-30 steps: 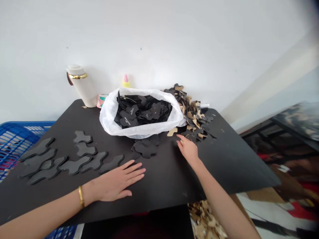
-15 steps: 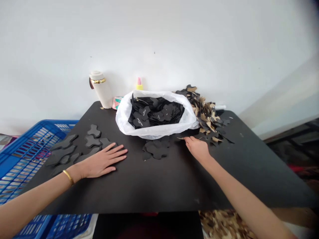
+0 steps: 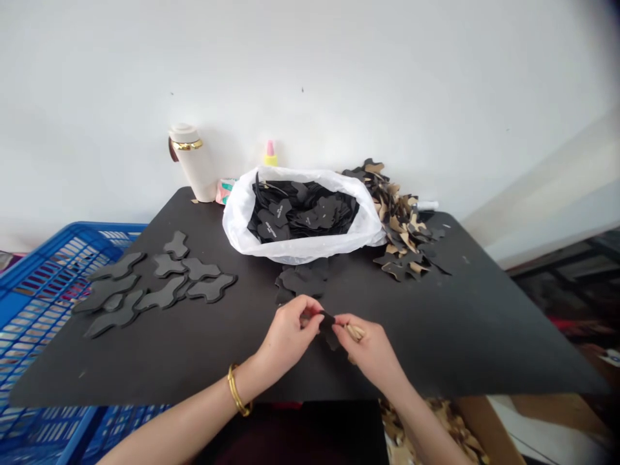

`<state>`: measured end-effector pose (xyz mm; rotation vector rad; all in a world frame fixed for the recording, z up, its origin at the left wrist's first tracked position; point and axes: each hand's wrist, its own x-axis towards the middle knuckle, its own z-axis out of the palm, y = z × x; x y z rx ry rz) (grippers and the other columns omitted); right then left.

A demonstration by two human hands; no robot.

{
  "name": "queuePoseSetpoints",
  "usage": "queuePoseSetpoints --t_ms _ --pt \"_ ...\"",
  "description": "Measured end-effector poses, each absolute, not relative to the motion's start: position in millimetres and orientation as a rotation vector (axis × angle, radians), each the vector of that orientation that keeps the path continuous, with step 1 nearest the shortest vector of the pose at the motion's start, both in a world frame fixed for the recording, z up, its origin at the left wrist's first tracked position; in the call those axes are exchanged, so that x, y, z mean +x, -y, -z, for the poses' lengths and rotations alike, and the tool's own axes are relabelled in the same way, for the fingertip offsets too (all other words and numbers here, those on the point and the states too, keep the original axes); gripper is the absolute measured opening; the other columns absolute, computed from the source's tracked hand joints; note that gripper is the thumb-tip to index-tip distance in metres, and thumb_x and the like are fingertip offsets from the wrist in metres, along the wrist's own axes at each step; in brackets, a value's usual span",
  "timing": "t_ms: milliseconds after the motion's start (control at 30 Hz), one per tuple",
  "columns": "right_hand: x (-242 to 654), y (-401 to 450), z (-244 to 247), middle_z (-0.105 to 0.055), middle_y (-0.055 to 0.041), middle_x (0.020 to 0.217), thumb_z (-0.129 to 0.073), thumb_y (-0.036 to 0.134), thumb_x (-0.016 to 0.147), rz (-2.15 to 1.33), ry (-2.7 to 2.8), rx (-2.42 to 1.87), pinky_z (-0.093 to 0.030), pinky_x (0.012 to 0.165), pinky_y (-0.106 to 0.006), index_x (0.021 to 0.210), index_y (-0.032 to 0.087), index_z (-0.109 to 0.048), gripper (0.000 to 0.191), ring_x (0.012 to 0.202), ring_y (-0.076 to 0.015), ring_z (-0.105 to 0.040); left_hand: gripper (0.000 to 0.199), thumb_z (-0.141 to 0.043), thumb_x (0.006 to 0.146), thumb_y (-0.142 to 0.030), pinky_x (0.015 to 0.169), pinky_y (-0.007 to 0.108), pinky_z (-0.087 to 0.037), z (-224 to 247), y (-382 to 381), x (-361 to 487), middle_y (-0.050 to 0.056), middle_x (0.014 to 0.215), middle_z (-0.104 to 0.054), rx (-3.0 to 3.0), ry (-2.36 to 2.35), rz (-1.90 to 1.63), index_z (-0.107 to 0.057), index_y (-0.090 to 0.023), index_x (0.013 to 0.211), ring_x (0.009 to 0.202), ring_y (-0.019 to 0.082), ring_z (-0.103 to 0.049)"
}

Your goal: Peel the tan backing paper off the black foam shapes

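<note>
Close to the table's front edge, my left hand (image 3: pixel 295 329) and my right hand (image 3: pixel 363 345) meet over a small black cut-out piece (image 3: pixel 329 328), each pinching it between thumb and fingertips. A tan object (image 3: pixel 355 332), perhaps a tool handle or a backing strip, shows in the right hand's curled fingers; I cannot tell which. Just beyond my hands lies a small heap of black cut-outs (image 3: pixel 303 281). Behind that stands a white plastic bag (image 3: pixel 303 250), its mouth wide, filled with black pieces (image 3: pixel 314 210), some bearing white print.
Flat dark pieces (image 3: pixel 162 294) lie at the left of the black table (image 3: pixel 436 361). A pile of black and tan scraps (image 3: pixel 397 219) is right of the bag. A cream tumbler (image 3: pixel 194 165) stands at the back. Blue baskets (image 3: pixel 33 329) flank the table's left side; scraps fill a box (image 3: pixel 494 420) below.
My left hand has left the dark pieces at the left and come to the middle. The right hand has moved nearer and left, away from the scrap pile. Both now grip one black piece.
</note>
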<state>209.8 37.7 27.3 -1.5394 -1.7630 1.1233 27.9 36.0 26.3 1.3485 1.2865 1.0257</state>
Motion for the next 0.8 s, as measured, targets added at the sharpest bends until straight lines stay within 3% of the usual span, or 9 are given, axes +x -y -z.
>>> queuePoseSetpoints --t_ms 100,200,267,433,633,800 --pt "211 -41 -37 -0.069 -0.001 0.074 -0.057 0.036 0.089 -0.959 1.852 -1.497 -0.045 0.058 -0.024 0.109 0.021 -0.071 0.028 0.058 -0.0139 -0.059 0.004 -0.058 0.085 -0.018 0.072 0.027 -0.057 -23 -33 19 0.002 0.082 -0.067 1.416 -1.309 -1.045 -0.062 -0.018 0.086 0.075 0.016 -0.068" --pt "208 -46 -43 -0.073 -0.0015 0.082 -0.057 0.032 0.089 -0.902 1.954 -1.402 -0.046 0.067 -0.024 0.094 0.023 -0.072 0.018 0.07 -0.015 -0.064 0.005 -0.058 0.085 -0.015 0.072 0.026 -0.056 -23 -29 15 0.002 0.084 -0.068 1.489 -1.325 -1.051 -0.062 -0.018 0.086 0.076 0.016 -0.068" --pt "203 -48 -46 -0.072 0.0 0.077 -0.057 0.03 0.089 -0.9 2.025 -1.367 -0.044 0.065 -0.024 0.085 0.023 -0.071 0.017 0.067 -0.0142 -0.063 0.007 -0.057 0.085 -0.013 0.072 0.025 -0.056 -24 -27 15 0.002 0.085 -0.068 1.54 -1.333 -1.065 -0.062 -0.018 0.086 0.077 0.015 -0.068" --pt "198 -50 -49 -0.069 0.0006 0.075 -0.056 0.028 0.089 -0.961 2.067 -1.349 -0.041 0.064 -0.024 0.084 0.022 -0.069 0.016 0.066 -0.0136 -0.06 0.01 -0.057 0.086 -0.011 0.074 0.026 -0.056 -23 -26 14 0.001 0.086 -0.067 1.665 -1.326 -1.102 -0.063 -0.019 0.088 0.079 0.014 -0.068" --pt "206 -51 -41 -0.05 0.0062 0.06 -0.059 0.03 0.082 -1.644 1.71 -1.41 -0.033 0.047 -0.019 0.078 0.02 -0.063 0.011 0.049 -0.0076 -0.041 0.021 -0.057 0.089 -0.012 0.083 0.028 -0.058 -13 -20 8 0.002 0.098 -0.067 1.731 -1.136 -1.138 -0.057 -0.021 0.108 0.086 0.014 -0.069" --pt "206 -44 -32 -0.042 0.0077 0.058 -0.057 0.03 0.082 -1.758 1.621 -1.413 -0.029 0.042 -0.018 0.077 0.021 -0.058 0.01 0.045 -0.0064 -0.038 0.024 -0.054 0.091 -0.007 0.087 0.029 -0.057 -12 -20 3 0.004 0.104 -0.064 1.936 -0.942 -1.139 -0.059 -0.023 0.109 0.097 0.015 -0.065"
